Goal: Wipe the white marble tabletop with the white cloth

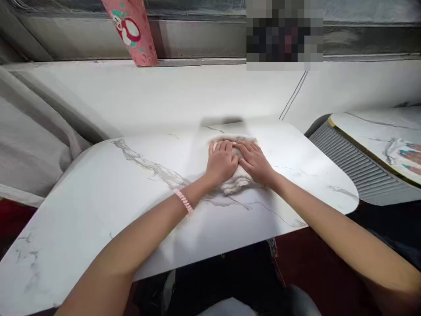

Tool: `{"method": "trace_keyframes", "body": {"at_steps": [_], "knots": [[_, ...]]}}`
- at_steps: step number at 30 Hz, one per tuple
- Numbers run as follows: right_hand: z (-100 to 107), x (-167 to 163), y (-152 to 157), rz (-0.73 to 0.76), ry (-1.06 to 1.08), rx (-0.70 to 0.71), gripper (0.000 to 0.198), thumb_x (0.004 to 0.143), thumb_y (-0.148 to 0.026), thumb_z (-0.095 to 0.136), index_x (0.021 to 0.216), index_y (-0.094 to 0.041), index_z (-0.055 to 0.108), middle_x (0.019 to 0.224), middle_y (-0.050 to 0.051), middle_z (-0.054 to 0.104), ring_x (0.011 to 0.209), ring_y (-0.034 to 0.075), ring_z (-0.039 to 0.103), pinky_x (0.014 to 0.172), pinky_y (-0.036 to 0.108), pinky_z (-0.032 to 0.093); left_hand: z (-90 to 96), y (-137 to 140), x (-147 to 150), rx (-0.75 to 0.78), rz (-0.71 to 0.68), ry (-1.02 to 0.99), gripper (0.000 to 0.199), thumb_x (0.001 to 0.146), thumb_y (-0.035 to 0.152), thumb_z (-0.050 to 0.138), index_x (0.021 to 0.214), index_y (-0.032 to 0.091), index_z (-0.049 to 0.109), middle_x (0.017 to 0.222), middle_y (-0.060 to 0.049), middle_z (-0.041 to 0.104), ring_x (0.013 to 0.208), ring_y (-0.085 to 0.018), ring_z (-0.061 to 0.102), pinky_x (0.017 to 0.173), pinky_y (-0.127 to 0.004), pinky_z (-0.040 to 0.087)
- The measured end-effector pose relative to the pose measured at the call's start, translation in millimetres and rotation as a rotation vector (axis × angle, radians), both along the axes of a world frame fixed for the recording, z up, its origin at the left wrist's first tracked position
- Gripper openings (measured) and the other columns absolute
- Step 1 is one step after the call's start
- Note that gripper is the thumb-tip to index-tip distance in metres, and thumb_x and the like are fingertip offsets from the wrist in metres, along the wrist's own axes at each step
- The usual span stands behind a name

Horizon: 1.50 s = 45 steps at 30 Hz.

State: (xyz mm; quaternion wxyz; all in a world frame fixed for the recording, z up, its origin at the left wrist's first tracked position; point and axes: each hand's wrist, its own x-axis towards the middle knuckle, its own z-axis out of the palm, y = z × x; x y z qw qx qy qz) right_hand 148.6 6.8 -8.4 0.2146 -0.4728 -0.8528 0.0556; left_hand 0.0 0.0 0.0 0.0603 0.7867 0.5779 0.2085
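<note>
A bunched, folded pale cloth point(237, 181) lies on the white marble-patterned table point(108, 197). My left hand point(222, 161), with a pink coiled band point(183, 201) on its wrist, presses on the cloth's left part, its fingers curved over the far side. Close beside it, my right hand point(255, 161) grips the right part from above, fingers pointing up and inward. Both thumbs meet near the middle of the cloth. The palms hide much of it.
A second marble-patterned table point(368, 125) with a ribbed side stands at the right; another person's hand point(412, 156) rests there on a cloth. A pink printed box point(138, 35) stands on the back ledge. A grey curtain point(33, 127) hangs at the left.
</note>
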Motion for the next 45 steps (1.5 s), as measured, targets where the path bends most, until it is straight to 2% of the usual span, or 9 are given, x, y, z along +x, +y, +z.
{"method": "trace_keyframes", "body": {"at_steps": [4, 12, 21, 25, 29, 35, 40, 45], "knots": [[1, -1, 34, 0.048, -0.021, 0.018, 0.048, 0.093, -0.030, 0.031, 0.137, -0.018, 0.046, 0.145, 0.011, 0.047, 0.137, 0.027, 0.037, 0.114, 0.048, 0.026, -2.1, 29, 1, 0.016, 0.064, 0.016, 0.038, 0.094, 0.023, 0.034, 0.128, 0.016, 0.051, 0.140, -0.010, 0.054, 0.135, -0.022, 0.041, 0.120, -0.045, 0.017], [-4, 2, 88, 0.068, 0.066, -0.001, 0.044, 0.093, -0.031, 0.032, 0.132, -0.021, 0.051, 0.142, 0.008, 0.050, 0.134, 0.027, 0.041, 0.113, 0.048, 0.028, -2.0, 73, 5, 0.005, 0.097, -0.003, 0.041, 0.094, 0.023, 0.031, 0.129, 0.017, 0.051, 0.140, -0.010, 0.053, 0.136, -0.021, 0.040, 0.120, -0.044, 0.015], [-11, 13, 126, -0.040, 0.062, -0.001, 0.046, 0.097, -0.036, 0.029, 0.136, -0.022, 0.050, 0.143, 0.006, 0.049, 0.136, 0.028, 0.039, 0.114, 0.052, 0.029, -4.0, 120, 14, 0.035, 0.024, -0.033, 0.039, 0.091, 0.022, 0.033, 0.124, 0.018, 0.054, 0.131, -0.009, 0.059, 0.129, -0.023, 0.046, 0.119, -0.044, 0.017], [-19, 19, 132, -0.055, 0.052, 0.041, 0.049, 0.100, -0.042, 0.023, 0.138, -0.024, 0.047, 0.145, 0.006, 0.047, 0.137, 0.028, 0.038, 0.114, 0.054, 0.029, -5.0, 128, 17, 0.060, 0.001, -0.020, 0.038, 0.091, 0.022, 0.033, 0.121, 0.019, 0.057, 0.128, -0.008, 0.061, 0.126, -0.024, 0.049, 0.118, -0.045, 0.020], [-22, 27, 123, -0.059, 0.007, 0.067, 0.052, 0.101, -0.045, 0.018, 0.142, -0.026, 0.042, 0.148, 0.004, 0.045, 0.138, 0.028, 0.037, 0.115, 0.054, 0.026, -4.1, 117, 23, 0.048, 0.003, -0.009, 0.040, 0.092, 0.022, 0.033, 0.125, 0.020, 0.055, 0.133, -0.008, 0.058, 0.131, -0.023, 0.045, 0.119, -0.044, 0.017], [-17, 53, 85, 0.021, -0.088, 0.087, 0.053, 0.101, -0.041, 0.015, 0.147, -0.026, 0.035, 0.151, 0.005, 0.041, 0.141, 0.026, 0.034, 0.115, 0.051, 0.027, -2.1, 75, 48, 0.029, 0.039, 0.005, 0.043, 0.095, 0.021, 0.031, 0.132, 0.018, 0.051, 0.140, -0.009, 0.053, 0.137, -0.022, 0.039, 0.120, -0.044, 0.014], [-17, 77, 43, 0.077, -0.125, 0.092, 0.054, 0.100, -0.042, 0.017, 0.148, -0.023, 0.035, 0.151, 0.009, 0.040, 0.142, 0.029, 0.031, 0.114, 0.054, 0.028, -3.2, 32, 65, 0.025, 0.029, 0.027, 0.043, 0.096, 0.024, 0.030, 0.134, 0.015, 0.049, 0.144, -0.011, 0.050, 0.138, -0.023, 0.037, 0.121, -0.048, 0.014], [-12, 88, -20, 0.044, -0.065, 0.093, 0.055, 0.100, -0.045, 0.020, 0.149, -0.025, 0.032, 0.151, 0.009, 0.040, 0.141, 0.030, 0.033, 0.113, 0.057, 0.030, -3.3, -19, 75, 0.000, -0.047, 0.036, 0.045, 0.097, 0.026, 0.028, 0.136, 0.013, 0.047, 0.147, -0.013, 0.045, 0.141, -0.026, 0.033, 0.122, -0.049, 0.011]]}}
